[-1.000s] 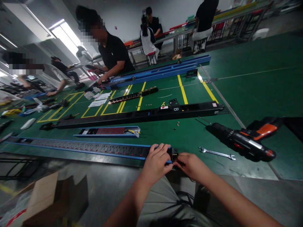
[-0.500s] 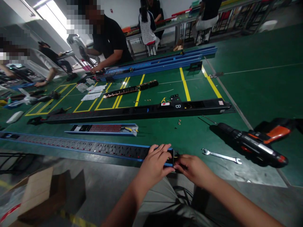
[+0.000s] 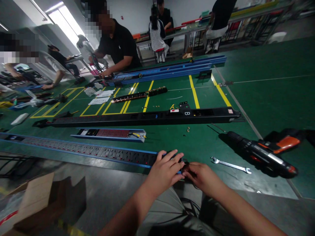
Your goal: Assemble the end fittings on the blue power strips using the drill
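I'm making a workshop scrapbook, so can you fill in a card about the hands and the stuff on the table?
Left hand: laid over the end of the long blue-edged strip
Right hand: fingers bunched at that end; fingertips partly hidden
Tools, right side: wrench, drill
Beyond the strip: short blue-edged piece, long black bar marked B
Table: green

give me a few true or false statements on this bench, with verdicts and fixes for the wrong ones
1. The left hand is on the blue-edged socket strip. True.
2. The right hand holds the wrench. False: that hand is at the strip's end; the wrench lies on the green table.
3. The drill lies to the right of both hands. True.
4. The cardboard box sits on the table. False: it is below the table's near edge, at lower left.
5. The long black bar bears a letter B. True.
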The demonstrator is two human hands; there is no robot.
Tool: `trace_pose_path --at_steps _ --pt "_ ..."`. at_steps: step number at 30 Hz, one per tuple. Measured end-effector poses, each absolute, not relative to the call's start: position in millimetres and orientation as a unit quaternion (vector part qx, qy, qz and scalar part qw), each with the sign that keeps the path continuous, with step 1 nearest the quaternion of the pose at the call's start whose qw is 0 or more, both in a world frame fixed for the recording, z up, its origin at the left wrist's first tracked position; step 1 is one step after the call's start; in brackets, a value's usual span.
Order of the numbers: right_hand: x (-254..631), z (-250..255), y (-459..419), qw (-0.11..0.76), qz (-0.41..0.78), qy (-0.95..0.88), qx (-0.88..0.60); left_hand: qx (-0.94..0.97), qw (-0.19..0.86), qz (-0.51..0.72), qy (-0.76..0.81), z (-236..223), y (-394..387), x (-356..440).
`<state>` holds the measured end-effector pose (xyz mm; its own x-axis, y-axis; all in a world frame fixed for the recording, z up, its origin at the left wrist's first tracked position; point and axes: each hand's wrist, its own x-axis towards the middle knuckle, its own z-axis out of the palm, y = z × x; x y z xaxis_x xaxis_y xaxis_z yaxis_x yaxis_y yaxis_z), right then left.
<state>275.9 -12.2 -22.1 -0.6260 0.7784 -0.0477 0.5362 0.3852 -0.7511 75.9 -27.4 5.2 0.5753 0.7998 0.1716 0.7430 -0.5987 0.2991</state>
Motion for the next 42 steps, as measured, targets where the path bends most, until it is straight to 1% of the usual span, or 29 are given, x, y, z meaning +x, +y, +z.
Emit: trace_pose_path --at_steps 9,12,15,18,24,26,32,42 --pt "290.6 -8.7 2.1 0.162 0.432 -0.770 -0.440 0.886 0.085 0.140 0.434 4.8 -26.1 76.8" --pt "297.4 -5.2 17.1 0.177 0.382 -0.776 -0.470 0.892 0.084 0.116 0.429 9.2 -21.5 76.1" --pt "292.9 -5.5 29.5 0.177 0.340 -0.804 -0.455 0.911 0.084 0.058 0.400 15.1 -13.1 70.9" --pt "283.5 -10.6 36.7 0.172 0.346 -0.806 -0.448 0.928 0.072 0.012 0.366 18.8 -5.7 62.8" --pt "278.7 -20.3 35.7 0.186 0.363 -0.798 -0.443 0.941 0.063 -0.016 0.333 19.9 0.2 54.1" --pt "279.3 -21.2 32.7 0.201 0.362 -0.798 -0.438 0.944 0.067 -0.015 0.323 17.7 0.3 52.2" --pt "279.2 -23.4 26.8 0.221 0.359 -0.796 -0.435 0.945 0.088 0.051 0.310 6.1 -1.5 44.0" --pt "278.9 -28.4 23.9 0.231 0.350 -0.779 -0.466 0.942 0.101 0.022 0.319 19.0 2.9 49.4"
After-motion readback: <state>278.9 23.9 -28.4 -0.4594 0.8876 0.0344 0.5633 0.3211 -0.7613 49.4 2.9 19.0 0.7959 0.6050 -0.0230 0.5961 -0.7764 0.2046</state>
